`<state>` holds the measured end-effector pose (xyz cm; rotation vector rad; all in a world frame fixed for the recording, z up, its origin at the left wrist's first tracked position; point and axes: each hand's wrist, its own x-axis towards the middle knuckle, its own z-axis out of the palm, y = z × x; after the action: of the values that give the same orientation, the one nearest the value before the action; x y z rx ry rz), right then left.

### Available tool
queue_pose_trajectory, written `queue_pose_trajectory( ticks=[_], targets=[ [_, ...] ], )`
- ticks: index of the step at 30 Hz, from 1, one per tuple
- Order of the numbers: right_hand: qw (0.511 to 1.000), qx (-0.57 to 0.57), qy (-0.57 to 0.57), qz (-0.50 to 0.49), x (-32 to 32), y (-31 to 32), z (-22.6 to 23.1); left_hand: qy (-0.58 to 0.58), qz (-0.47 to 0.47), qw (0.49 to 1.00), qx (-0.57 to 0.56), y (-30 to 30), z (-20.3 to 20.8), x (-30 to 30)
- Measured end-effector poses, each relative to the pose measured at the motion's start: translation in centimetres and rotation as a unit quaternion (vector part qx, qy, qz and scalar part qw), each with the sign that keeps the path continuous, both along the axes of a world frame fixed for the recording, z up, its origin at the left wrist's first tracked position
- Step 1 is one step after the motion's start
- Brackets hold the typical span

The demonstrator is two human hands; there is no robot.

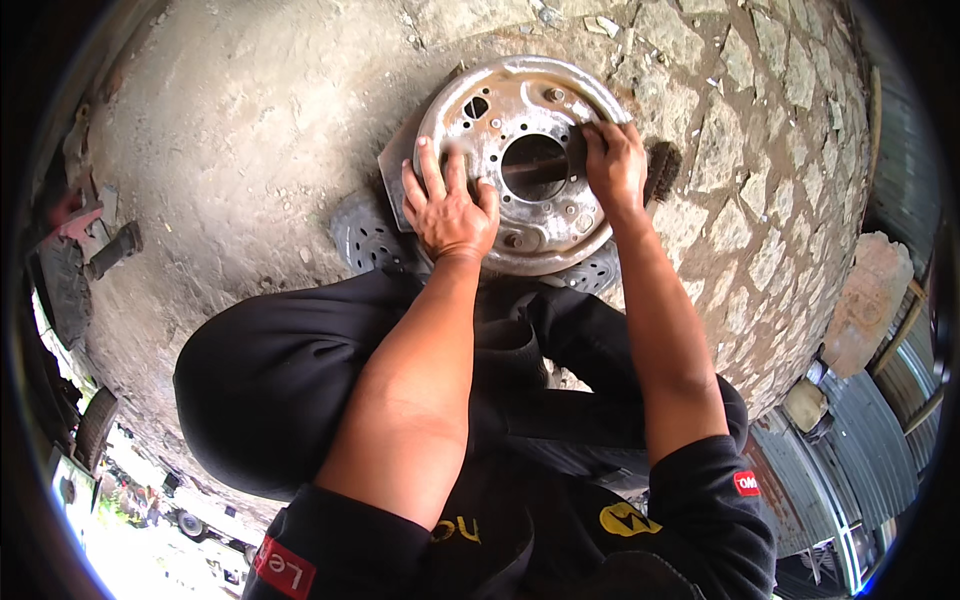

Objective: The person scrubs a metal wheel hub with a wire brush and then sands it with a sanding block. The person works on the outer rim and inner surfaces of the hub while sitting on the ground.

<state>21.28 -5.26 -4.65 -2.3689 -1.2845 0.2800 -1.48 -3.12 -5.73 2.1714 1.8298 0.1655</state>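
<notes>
A round, worn metal backing plate (545, 215) lies in front of me, with a large centre hole, a ring of small bolt holes and a raised rim. My left hand (450, 210) rests on its left side, fingers spread over the rim and face. On the plate's right side, my right hand (614, 170) has its fingers curled down beside the centre hole. A small dark patch (577, 150) shows at those fingertips; whether it is a held pad or part of the plate is unclear.
Under the plate's left edge a flat metal piece (393, 165) sticks out. A dark-bristled brush (663, 170) lies just right of the plate. My grey perforated shoes (362, 235) flank its near side. Stone paving (735, 180) spreads right; corrugated sheets (870, 430) stand at the far right.
</notes>
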Motion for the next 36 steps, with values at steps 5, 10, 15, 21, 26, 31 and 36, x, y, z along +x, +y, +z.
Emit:
queue_pose_trajectory(
  ticks=[5, 10, 15, 21, 26, 31, 36],
  targets=[
    [1.000, 0.008, -0.017, -0.003, 0.1, 0.0, -0.4, 0.005, -0.004, 1.000, -0.001, -0.1, 0.1, 0.1],
    [1.000, 0.011, -0.004, -0.004, 0.1, -0.8, -0.2, 0.010, -0.002, 1.000, 0.001, -0.3, 0.0, 0.2],
    [0.999, 0.012, -0.032, -0.003, -0.1, 0.1, -0.2, 0.006, -0.002, 1.000, 0.003, -0.1, 0.0, 0.3],
    [0.999, -0.027, 0.024, -0.033, -0.4, -1.5, 0.5, 0.015, -0.003, 1.000, 0.009, -0.1, -0.2, 0.1],
    [1.000, -0.001, -0.025, -0.003, -0.4, 0.7, 0.3, 0.014, -0.005, 1.000, 0.007, -0.1, 0.0, 0.2],
    [0.999, 0.027, 0.020, -0.034, -0.7, -1.9, -0.1, 0.010, -0.009, 1.000, 0.013, -0.3, -0.1, 0.1],
    [1.000, 0.022, 0.007, -0.019, -0.7, 1.1, 0.1, 0.010, -0.008, 1.000, 0.005, -0.1, 0.0, 0.3]
  ],
)
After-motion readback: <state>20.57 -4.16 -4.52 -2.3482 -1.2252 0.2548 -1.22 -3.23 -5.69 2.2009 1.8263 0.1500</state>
